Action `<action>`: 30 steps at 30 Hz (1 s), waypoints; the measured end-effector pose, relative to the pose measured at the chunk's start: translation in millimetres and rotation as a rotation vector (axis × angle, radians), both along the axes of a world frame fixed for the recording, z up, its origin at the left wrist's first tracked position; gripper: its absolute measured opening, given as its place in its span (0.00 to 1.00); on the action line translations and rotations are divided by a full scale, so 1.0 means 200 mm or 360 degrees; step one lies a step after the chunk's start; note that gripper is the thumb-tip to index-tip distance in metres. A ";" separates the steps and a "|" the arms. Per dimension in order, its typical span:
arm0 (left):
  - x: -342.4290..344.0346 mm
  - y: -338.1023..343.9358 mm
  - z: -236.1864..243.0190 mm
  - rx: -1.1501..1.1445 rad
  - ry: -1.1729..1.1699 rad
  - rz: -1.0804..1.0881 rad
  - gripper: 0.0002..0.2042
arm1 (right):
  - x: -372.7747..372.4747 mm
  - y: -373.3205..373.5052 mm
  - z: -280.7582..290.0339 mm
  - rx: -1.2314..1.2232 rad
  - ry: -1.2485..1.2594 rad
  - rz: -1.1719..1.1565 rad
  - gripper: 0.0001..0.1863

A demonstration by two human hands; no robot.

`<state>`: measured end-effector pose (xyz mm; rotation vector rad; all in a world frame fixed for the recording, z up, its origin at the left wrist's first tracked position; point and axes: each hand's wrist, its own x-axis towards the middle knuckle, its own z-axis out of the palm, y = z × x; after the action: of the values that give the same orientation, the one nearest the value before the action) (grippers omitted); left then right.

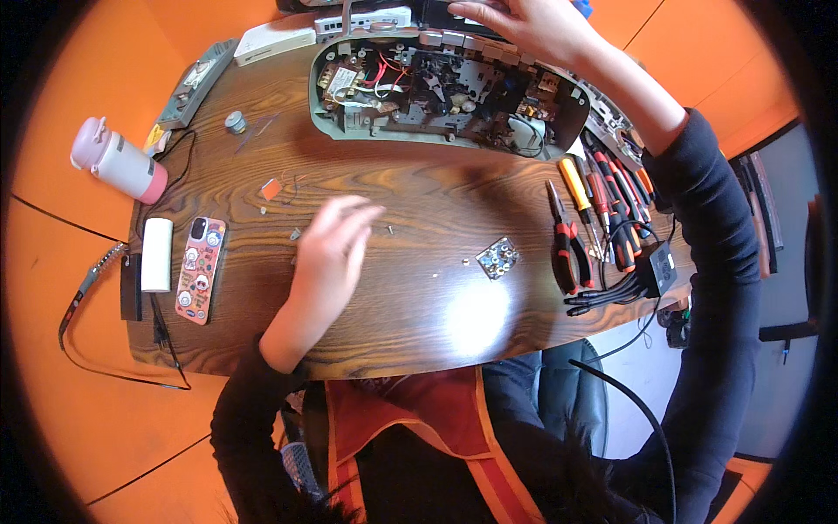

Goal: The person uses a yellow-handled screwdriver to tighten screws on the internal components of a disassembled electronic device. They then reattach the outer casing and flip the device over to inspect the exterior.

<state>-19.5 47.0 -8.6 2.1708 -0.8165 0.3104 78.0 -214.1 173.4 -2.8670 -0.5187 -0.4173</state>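
Grey opened radio chassis [445, 92] lengthwise left-right

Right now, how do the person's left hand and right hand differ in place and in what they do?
The left hand hovers open and blurred over the bare wooden table, near small loose screws, holding nothing; the right hand reaches far forward and rests on the top edge of the opened device. The left hand is near the person's body; the right hand is at the table's far side. Both come out of dark sleeves.
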 end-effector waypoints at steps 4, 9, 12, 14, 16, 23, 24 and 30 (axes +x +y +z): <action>-0.02 -0.06 -0.07 0.0424 -0.0102 -0.0168 0.20 | -0.02 -0.03 -0.01 -0.0033 -0.0038 -0.0006 0.23; 0.00 -0.07 -0.08 0.0640 -0.0060 -0.0190 0.17 | -0.05 -0.07 -0.02 -0.0122 -0.0107 -0.0118 0.24; -0.01 -0.05 -0.05 0.0720 -0.0028 -0.0189 0.14 | -0.08 -0.10 -0.01 -0.0049 -0.0098 -0.0219 0.22; 0.00 -0.04 -0.04 0.0743 -0.0083 -0.0153 0.12 | -0.09 -0.12 -0.01 0.0173 -0.0082 -0.0190 0.19; -0.01 -0.05 -0.04 0.0712 -0.0164 -0.0088 0.10 | -0.11 -0.15 -0.01 0.0396 -0.0016 -0.0297 0.16; -0.04 -0.04 -0.03 -0.0119 0.0813 0.0015 0.04 | 0.03 -0.33 -0.06 -0.0183 -0.1198 0.0441 0.11; -0.03 -0.04 -0.02 -0.0256 0.0807 -0.0031 0.04 | 0.06 -0.35 -0.07 -0.0170 -0.1411 0.0604 0.13; -0.01 -0.05 0.00 -0.0555 0.0855 -0.0108 0.03 | 0.09 -0.28 -0.13 0.0159 -0.1265 0.0784 0.13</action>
<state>-21.6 36.0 -7.8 1.7696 -0.4843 -0.1566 95.8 -270.4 148.4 -2.2561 -1.2329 -1.4232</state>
